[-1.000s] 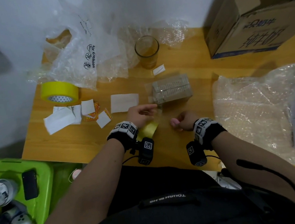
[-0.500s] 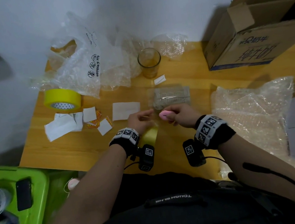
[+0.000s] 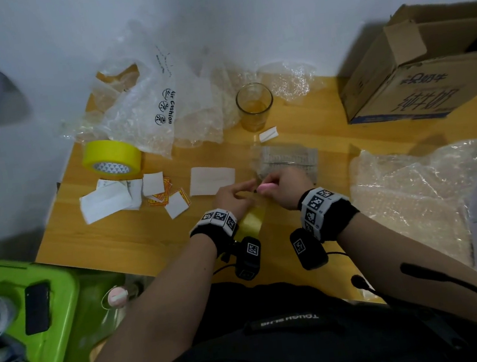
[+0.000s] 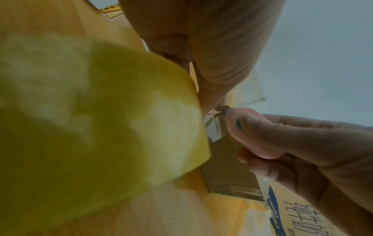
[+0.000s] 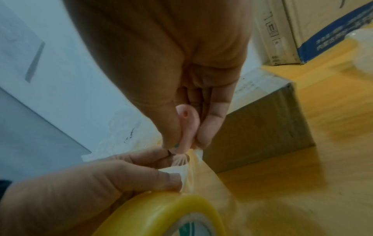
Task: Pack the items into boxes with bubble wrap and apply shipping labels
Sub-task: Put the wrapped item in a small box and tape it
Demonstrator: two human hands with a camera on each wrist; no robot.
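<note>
My left hand (image 3: 234,194) grips a roll of yellowish clear tape (image 3: 251,223) and pinches the pulled-out strip (image 5: 187,161) between thumb and finger. My right hand (image 3: 280,180) pinches a small pink cutter (image 3: 266,188), whose tip (image 5: 188,126) touches the strip right beside the left fingertips. Just behind both hands a small brown carton (image 3: 285,160) sits on the wooden table (image 3: 118,240), with clear tape over its top. In the left wrist view the roll (image 4: 90,119) fills the left half, and the carton (image 4: 228,167) shows behind my right fingers (image 4: 262,135).
A large open cardboard box (image 3: 428,76) stands at the back right. Bubble wrap (image 3: 412,189) lies to the right. Paper labels (image 3: 211,179), a second yellow tape roll (image 3: 111,157), a glass (image 3: 254,106) and air-cushion bags (image 3: 156,112) lie behind and left. A green bin (image 3: 66,307) sits below the table's left edge.
My right hand has moved left from the table to meet the left hand, bringing the pink cutter up against the tape strip. The left hand has kept hold of the roll.
</note>
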